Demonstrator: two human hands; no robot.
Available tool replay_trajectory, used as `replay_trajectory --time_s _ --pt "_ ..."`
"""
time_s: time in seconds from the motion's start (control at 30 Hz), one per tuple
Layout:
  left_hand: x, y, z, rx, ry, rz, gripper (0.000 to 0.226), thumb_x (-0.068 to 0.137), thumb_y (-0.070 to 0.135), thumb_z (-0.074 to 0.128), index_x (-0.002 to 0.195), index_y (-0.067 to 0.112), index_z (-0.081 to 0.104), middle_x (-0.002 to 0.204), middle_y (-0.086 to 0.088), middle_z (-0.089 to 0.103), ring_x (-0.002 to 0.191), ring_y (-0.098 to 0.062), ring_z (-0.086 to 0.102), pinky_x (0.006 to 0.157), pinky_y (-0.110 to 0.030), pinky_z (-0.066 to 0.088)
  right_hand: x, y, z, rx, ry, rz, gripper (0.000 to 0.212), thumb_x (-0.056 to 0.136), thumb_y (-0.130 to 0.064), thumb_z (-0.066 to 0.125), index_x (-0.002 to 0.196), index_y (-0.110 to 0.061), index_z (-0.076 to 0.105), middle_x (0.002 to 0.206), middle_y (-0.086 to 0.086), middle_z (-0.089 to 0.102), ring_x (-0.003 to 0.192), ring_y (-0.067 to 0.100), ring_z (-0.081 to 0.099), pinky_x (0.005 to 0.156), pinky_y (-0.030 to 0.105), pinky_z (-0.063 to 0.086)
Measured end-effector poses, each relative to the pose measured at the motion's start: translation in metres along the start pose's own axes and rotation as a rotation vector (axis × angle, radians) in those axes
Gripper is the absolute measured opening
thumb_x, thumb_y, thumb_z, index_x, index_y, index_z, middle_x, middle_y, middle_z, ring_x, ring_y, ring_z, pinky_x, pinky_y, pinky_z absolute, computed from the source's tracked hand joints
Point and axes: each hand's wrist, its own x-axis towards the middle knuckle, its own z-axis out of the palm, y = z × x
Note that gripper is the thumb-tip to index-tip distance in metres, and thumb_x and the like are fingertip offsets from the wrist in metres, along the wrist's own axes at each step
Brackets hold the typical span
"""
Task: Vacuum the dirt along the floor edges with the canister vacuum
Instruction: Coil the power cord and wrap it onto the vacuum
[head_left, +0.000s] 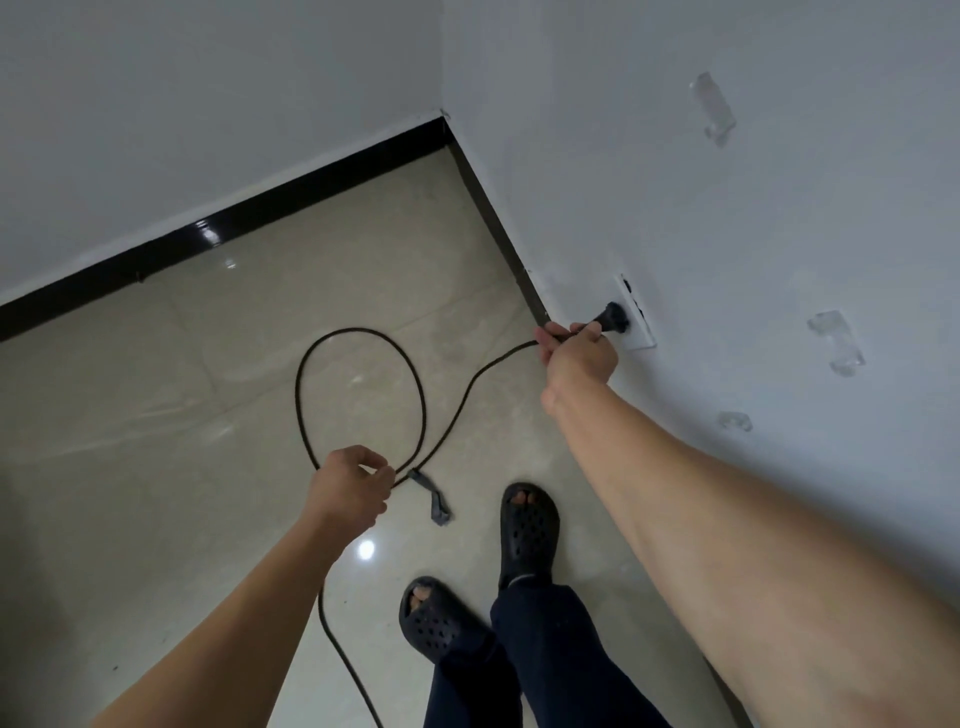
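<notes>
In the head view, the right hand (576, 358) reaches out to the wall, its fingers (546, 340) curled tight around the black power cord (358, 329) just behind the plug (613, 316), which meets the face of the white wall socket (640, 332) just beyond those fingers. The left hand (350, 491) is lower and nearer the body, thumb and fingers pinched together on the same cord where it crosses itself. From there a loop spreads over the glossy tiled floor (156, 389), a grey strap (434, 501) hangs just right of the pinch, and the cord's tail runs back beneath the left forearm.
</notes>
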Motion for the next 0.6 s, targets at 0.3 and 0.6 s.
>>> replay_trajectory --time_s 0.3,0.6 --pt "-0.006 0.017 -0.009 -0.018 -0.004 0.05 0.01 0.091 0.013 0.058 0.098 0.008 0.062 0.083 -0.016 0.068 0.064 -0.024 0.063 0.059 -0.032 0.051 -0.039 0.084 -0.033 -0.204 -0.109 0.151 0.036 0.108 -0.028 0.031 0.082 -0.014 0.05 0.084 0.006 0.072 0.062 0.014 0.071 0.053 0.023 0.044" --pt "-0.032 0.005 -0.022 -0.447 -0.092 -0.259 0.02 0.098 0.017 0.051 0.101 -0.002 0.057 0.079 -0.019 0.065 0.069 -0.029 0.061 0.067 -0.035 0.052 -0.088 0.013 -0.041 0.038 -0.2 0.39 0.034 0.107 -0.016 0.027 0.08 -0.012 0.048 0.057 0.002 0.051 0.041 0.012 0.033 0.047 0.023 0.03"
